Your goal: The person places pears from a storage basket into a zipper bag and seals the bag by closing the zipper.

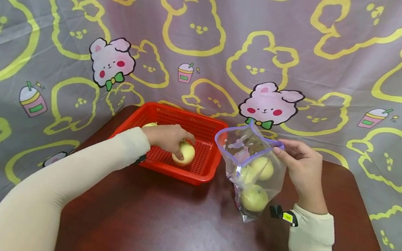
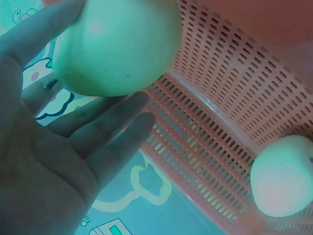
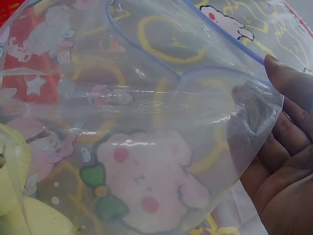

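My left hand grips a round yellow-green pear over the red basket, its thumb and fingers around the fruit. Up close in the left wrist view, this pear shows a short dark stem and brown specks. Another pear lies in the basket. To the right, my right hand pinches the purple-edged rim of a clear zip bag, whose mouth gapes. Several pears sit inside it. Printed cartoon figures cover the bag's film in the right wrist view.
The basket and bag are on a dark reddish-brown table. Behind them hangs a grey cloth with yellow outlines and pink rabbit faces. The slotted basket wall rises around the pears.
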A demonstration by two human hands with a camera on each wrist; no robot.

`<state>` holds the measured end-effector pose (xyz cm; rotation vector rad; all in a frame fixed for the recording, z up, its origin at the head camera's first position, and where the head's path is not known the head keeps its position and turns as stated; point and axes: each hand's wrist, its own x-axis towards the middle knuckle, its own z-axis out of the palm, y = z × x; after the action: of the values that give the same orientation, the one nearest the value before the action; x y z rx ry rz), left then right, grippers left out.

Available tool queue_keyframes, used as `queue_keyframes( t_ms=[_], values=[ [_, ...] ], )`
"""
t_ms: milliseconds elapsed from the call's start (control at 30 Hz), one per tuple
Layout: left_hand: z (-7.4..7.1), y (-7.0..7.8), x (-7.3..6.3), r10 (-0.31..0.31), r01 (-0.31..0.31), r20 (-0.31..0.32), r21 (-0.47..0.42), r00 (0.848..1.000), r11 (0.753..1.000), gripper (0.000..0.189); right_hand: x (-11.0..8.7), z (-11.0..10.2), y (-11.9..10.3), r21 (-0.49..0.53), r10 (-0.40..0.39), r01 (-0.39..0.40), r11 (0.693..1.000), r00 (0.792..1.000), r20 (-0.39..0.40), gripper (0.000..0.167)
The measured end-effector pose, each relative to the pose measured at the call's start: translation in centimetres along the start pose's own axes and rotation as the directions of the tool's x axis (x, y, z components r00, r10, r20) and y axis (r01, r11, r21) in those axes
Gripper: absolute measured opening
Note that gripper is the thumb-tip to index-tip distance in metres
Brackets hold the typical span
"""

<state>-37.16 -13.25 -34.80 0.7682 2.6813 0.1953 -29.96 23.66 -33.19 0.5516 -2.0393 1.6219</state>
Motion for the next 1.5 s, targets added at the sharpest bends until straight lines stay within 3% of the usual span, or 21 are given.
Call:
queue_keyframes(
  t_ms=[200, 400, 767, 1167, 1500],
  values=[
    [-0.6, -0.2, -0.9, 0.020, -0.021, -0.031, -0.033, 0.999, 0.999, 0.055, 0.0, 0.2, 1.2, -0.005, 0.012, -0.012, 1.000, 1.000, 0.006, 0.026],
    [-2.1, -0.3, -1.7, 0.073, -0.079, -0.088, -0.072, 0.993, 0.994, 0.052, 0.1, 0.2, 1.8, 0.004, 0.010, -0.010, 1.000, 1.000, 0.006, 0.028],
    [-5.3, 0.9, -2.2, 0.131, -0.133, -0.110, -0.013, 0.985, 0.991, 0.056, 0.6, 0.1, 1.3, 0.003, 0.014, -0.014, 1.000, 1.000, 0.007, 0.028],
    [-8.2, 4.4, -2.6, 0.221, -0.214, -0.146, 0.057, 0.964, 0.975, 0.051, 0.4, 0.1, 1.7, 0.018, 0.004, -0.004, 1.000, 1.000, 0.008, 0.028],
    [-9.9, 7.3, -2.6, 0.319, -0.311, -0.169, 0.076, 0.932, 0.948, 0.047, 0.3, 0.1, 1.8, 0.066, 0.003, -0.003, 0.998, 1.000, 0.002, 0.029]
  ],
)
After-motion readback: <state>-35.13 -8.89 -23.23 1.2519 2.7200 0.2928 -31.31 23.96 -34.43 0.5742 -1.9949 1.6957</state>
